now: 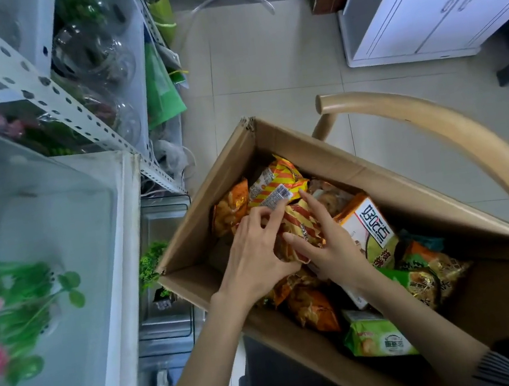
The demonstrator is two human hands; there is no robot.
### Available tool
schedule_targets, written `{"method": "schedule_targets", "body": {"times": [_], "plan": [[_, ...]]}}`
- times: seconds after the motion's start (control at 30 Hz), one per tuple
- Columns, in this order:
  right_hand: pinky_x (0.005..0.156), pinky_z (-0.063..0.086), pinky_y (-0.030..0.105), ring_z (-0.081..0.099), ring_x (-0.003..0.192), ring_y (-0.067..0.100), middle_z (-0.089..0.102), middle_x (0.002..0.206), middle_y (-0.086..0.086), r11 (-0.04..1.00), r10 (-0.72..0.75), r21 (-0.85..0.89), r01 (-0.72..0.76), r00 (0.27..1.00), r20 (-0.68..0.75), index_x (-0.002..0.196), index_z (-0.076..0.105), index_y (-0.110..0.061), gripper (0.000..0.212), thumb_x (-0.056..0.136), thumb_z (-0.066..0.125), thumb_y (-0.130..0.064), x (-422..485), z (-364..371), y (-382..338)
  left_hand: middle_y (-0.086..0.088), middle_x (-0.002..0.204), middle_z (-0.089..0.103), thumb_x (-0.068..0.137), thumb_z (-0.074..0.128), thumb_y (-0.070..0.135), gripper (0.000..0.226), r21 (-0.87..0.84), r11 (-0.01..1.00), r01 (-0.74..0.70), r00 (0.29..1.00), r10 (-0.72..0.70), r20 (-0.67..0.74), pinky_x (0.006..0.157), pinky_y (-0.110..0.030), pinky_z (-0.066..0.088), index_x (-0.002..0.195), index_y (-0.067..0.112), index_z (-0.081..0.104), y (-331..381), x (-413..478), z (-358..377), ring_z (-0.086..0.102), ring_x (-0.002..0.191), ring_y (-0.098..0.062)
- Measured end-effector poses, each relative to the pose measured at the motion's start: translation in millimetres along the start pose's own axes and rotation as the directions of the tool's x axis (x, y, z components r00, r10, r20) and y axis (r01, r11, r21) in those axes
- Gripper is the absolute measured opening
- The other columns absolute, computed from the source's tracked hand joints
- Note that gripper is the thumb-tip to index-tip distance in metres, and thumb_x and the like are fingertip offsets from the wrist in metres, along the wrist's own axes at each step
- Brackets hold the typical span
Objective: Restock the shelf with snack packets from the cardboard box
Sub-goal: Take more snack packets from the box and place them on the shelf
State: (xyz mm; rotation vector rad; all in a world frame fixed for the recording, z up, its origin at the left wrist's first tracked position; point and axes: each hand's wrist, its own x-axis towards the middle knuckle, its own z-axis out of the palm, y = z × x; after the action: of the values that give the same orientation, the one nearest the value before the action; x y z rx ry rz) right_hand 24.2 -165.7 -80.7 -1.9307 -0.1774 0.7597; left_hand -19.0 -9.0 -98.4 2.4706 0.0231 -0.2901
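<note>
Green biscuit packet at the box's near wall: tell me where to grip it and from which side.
Pinch the green biscuit packet across its width near the middle, coming from above. It lies face up on top with no packet over it, and the cardboard box wall hems its near edge.

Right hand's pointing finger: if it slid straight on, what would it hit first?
Probably the upper striped packet with the barcode label; the right hand seems to touch its edge with a fingertip.

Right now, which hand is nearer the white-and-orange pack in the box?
Right. The right hand lies beside the white-and-orange pack; the left hand is farther off, across the striped packet.
</note>
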Motion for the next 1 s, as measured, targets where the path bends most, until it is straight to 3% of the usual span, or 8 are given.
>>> {"method": "schedule_targets", "body": {"times": [0.23, 0.37, 0.53, 0.63, 0.73, 0.83, 0.9, 1.0], "plan": [[0.082, 0.057, 0.028, 0.060, 0.107, 0.008, 0.057, 0.115, -0.012, 0.991, -0.024, 0.133, 0.031, 0.998, -0.054, 0.119, 0.042, -0.039, 0.045, 0.085, 0.068, -0.029, 4.6, -3.5, -6.5, 0.002, 0.135, 0.033, 0.075, 0.071, 0.051, 0.097, -0.040, 0.999, -0.027, 0.998, 0.025, -0.052, 0.102, -0.030, 0.033, 0.149, 0.036, 0.010, -0.6, -8.9, -7.9, 0.032, 0.124, -0.014], [0.073, 0.057, 0.025, 0.062, 0.105, 0.006, 0.057, 0.114, -0.010, 0.954, 0.047, 0.295, -0.045, 0.999, 0.000, 0.115, 0.045, -0.038, 0.045, 0.076, 0.068, -0.037, 9.6, -9.3, -8.3, 0.002, 0.136, 0.035, 0.076, 0.069, 0.049, 0.090, 0.050, 0.999, -0.013, 1.000, 0.013, -0.014, 0.109, -0.036, 0.030, 0.146, 0.033, 0.016, -16.1, -14.9, -14.3, 0.035, 0.124, -0.016], [0.074, 0.057, 0.027, 0.064, 0.104, 0.010, 0.060, 0.119, -0.001, 0.912, 0.075, 0.399, -0.099, 0.994, 0.076, 0.120, 0.048, -0.029, 0.048, 0.078, 0.069, -0.031, 16.0, -2.8, -3.9, 0.000, 0.130, 0.038, 0.075, 0.066, 0.054, 0.087, 0.122, 0.993, 0.005, 1.000, -0.004, -0.003, 0.100, -0.033, 0.035, 0.147, 0.033, 0.021, -24.0, -22.5, -21.0, 0.039, 0.116, -0.017], [0.073, 0.056, 0.027, 0.065, 0.104, 0.014, 0.061, 0.118, -0.007, 0.884, 0.160, 0.412, -0.220, 0.971, 0.175, 0.117, 0.050, -0.040, 0.046, 0.074, 0.067, -0.046, 25.7, -7.8, -7.5, 0.000, 0.129, 0.040, 0.073, 0.066, 0.055, 0.088, 0.126, 0.991, 0.038, 0.999, -0.034, -0.034, 0.095, -0.032, 0.037, 0.147, 0.033, 0.024, -25.3, -25.7, -25.9, 0.038, 0.116, -0.017], [0.077, 0.055, 0.026, 0.060, 0.109, 0.010, 0.057, 0.125, -0.005, 0.944, 0.173, 0.267, -0.195, 0.979, 0.104, 0.112, 0.052, -0.043, 0.038, 0.077, 0.054, -0.059, 42.4, -15.8, -12.6, -0.001, 0.131, 0.041, 0.073, 0.067, 0.056, 0.088, 0.137, 0.987, 0.085, 0.995, -0.078, -0.056, 0.095, -0.033, 0.036, 0.147, 0.032, 0.026, -28.4, -29.9, -29.9, 0.039, 0.117, -0.018], [0.082, 0.044, 0.015, 0.056, 0.107, 0.003, 0.058, 0.124, -0.004, 0.989, -0.080, -0.133, 0.069, 0.994, -0.079, 0.117, 0.057, -0.031, 0.027, 0.094, 0.049, -0.042, 64.7, -19.5, -13.6, -0.001, 0.133, 0.040, 0.072, 0.067, 0.056, 0.090, 0.134, 0.983, 0.122, 0.991, -0.113, -0.072, 0.098, -0.034, 0.035, 0.148, 0.032, 0.025, -29.3, -33.6, -29.6, 0.038, 0.119, -0.018], [0.087, 0.040, 0.019, 0.051, 0.117, 0.013, 0.053, 0.131, 0.001, 0.848, -0.254, -0.473, 0.238, 0.967, 0.031, 0.128, 0.054, -0.021, 0.031, 0.097, 0.049, -0.027, 82.0, -21.5, -11.3, 0.000, 0.134, 0.038, 0.073, 0.066, 0.056, 0.091, 0.140, 0.980, 0.138, 0.989, -0.128, -0.078, 0.099, -0.033, 0.032, 0.149, 0.033, 0.022, -27.7, -35.0, -27.9, 0.035, 0.120, -0.017], [0.097, 0.041, 0.032, 0.037, 0.132, 0.026, 0.033, 0.148, 0.007, 0.561, -0.238, -0.726, 0.398, 0.917, 0.319, 0.140, 0.041, -0.021, 0.049, 0.093, 0.056, -0.022, 107.6, -22.2, -5.6, -0.002, 0.135, 0.040, 0.073, 0.066, 0.055, 0.091, 0.129, 0.973, 0.193, 0.977, -0.178, -0.118, 0.099, -0.034, 0.033, 0.149, 0.032, 0.023, -25.4, -37.2, -26.3, 0.036, 0.121, -0.019]]}}
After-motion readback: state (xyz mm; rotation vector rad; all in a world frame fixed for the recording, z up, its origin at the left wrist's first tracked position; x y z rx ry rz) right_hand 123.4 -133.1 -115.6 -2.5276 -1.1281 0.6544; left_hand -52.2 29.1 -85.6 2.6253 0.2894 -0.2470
